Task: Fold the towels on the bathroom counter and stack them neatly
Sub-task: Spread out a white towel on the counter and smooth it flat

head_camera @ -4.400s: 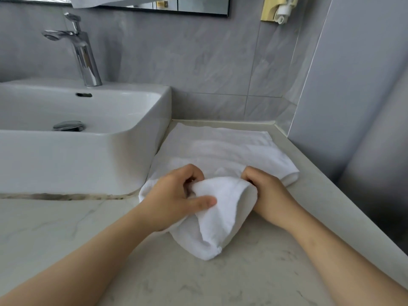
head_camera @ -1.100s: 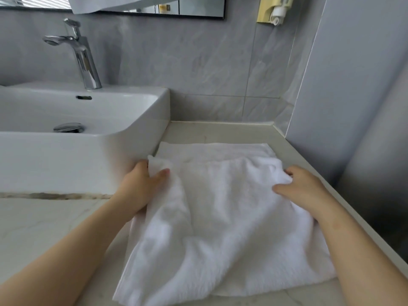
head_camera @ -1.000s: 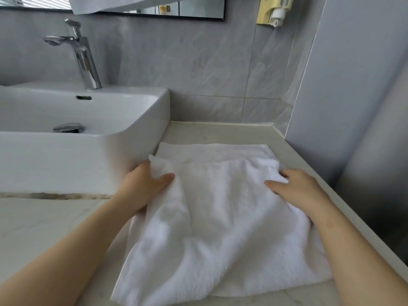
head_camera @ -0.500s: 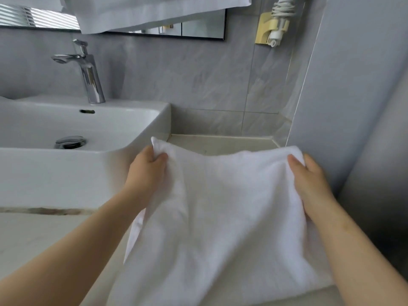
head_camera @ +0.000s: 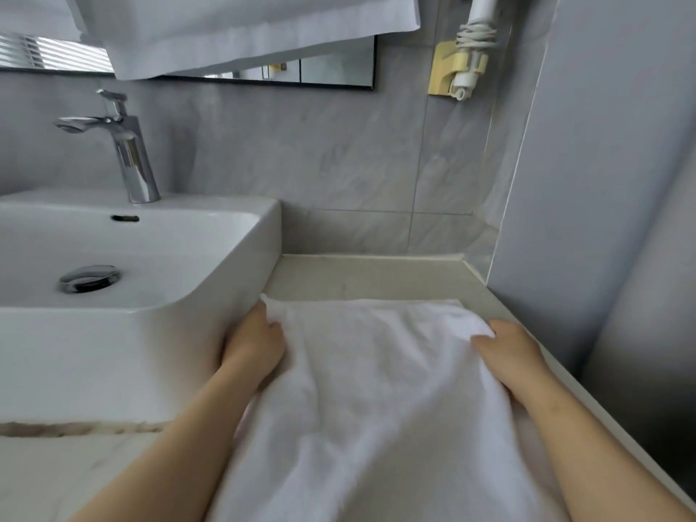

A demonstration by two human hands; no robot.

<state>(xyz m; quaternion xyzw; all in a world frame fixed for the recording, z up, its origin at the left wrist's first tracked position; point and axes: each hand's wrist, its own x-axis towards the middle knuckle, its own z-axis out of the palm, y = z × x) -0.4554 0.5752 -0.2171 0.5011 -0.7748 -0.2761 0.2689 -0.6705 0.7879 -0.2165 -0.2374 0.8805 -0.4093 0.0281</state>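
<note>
White rectangular ceramic basin (head_camera: 211, 258) is sitting at the left of the pale marble counter (head_camera: 376, 276). Just beside it, a white terry towel (head_camera: 380, 401) is lying spread, the left hand (head_camera: 254, 344) and right hand (head_camera: 510, 352) each pinching a far corner.

I am looking at a bathroom, by every sign. A white basin (head_camera: 143, 258) sits on a pale marbled counter (head_camera: 361, 276), with a chrome tap (head_camera: 128, 152) behind it and a drain plug (head_camera: 89, 279) in the bowl. Grey tiles (head_camera: 301, 152) cover the wall, a mirror (head_camera: 331, 71) hangs above, and a white cloth (head_camera: 241, 28) drapes over it (a hotel or a home, I cannot say). A corded appliance (head_camera: 470, 43) hangs in a yellow wall bracket (head_camera: 442, 75).
</note>
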